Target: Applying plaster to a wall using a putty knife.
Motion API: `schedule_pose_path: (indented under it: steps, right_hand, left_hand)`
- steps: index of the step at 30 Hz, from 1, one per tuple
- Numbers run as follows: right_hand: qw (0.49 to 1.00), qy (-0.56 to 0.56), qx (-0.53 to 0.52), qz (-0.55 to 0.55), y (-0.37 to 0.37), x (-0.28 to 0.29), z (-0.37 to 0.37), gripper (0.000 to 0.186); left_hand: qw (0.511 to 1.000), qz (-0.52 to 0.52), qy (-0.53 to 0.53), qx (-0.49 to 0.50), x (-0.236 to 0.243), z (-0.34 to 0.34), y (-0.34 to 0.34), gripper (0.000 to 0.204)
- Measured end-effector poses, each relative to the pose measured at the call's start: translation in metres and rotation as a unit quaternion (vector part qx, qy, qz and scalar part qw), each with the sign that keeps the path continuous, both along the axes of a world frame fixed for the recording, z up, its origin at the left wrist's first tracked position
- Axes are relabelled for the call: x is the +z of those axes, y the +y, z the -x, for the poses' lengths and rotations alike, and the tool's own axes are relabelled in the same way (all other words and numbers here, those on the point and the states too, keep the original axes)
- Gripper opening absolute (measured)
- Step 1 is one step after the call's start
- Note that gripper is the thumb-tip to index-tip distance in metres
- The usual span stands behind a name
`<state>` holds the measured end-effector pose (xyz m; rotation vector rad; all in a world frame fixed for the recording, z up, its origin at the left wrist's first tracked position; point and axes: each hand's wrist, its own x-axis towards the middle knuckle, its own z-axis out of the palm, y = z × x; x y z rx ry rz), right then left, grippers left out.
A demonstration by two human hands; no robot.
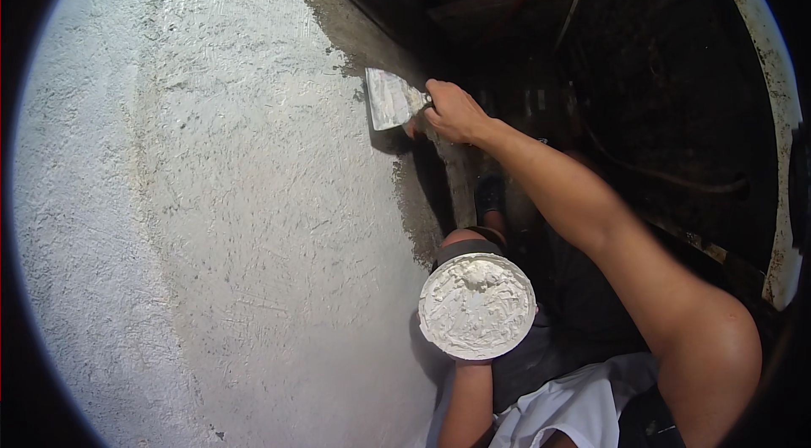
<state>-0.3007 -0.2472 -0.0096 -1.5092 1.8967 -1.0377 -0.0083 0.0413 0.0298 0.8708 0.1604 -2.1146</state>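
Head view: white plastered wall (211, 195) fills the left; landmark for all places.
Right hand (454, 110): fingers pressed around the handle of a putty knife (390, 98), blade flat on the wall's grey bare edge.
Left hand (473, 361): cupped under a round plaster pan (477, 306), just off the wall.
Risk: a tilted pan could spill plaster.
Room: dark cramped gap right of the wall.

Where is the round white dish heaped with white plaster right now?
In the head view, the round white dish of plaster sits low and right of centre, held up by the left hand, beside the white plastered wall and below the right hand.
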Motion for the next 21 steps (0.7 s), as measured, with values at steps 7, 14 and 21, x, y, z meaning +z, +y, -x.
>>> schedule_pose_path:
  steps: [7,14,21]
  right_hand:
    - [0.999,-0.004,0.026,-0.018,0.003,0.068,-0.022,0.027]
    - [0.995,0.050,-0.057,-0.064,0.006,0.017,-0.004,0.024]
    - [0.999,-0.031,0.002,0.038,-0.001,0.075,-0.011,0.020]
  left_hand:
    - [1.000,-0.010,0.018,0.021,-0.004,0.003,0.010,0.081]
    - [0.999,-0.018,0.044,0.004,-0.004,0.016,0.008,0.081]
    - [0.997,-0.033,0.059,0.021,-0.006,0.015,0.021,0.082]
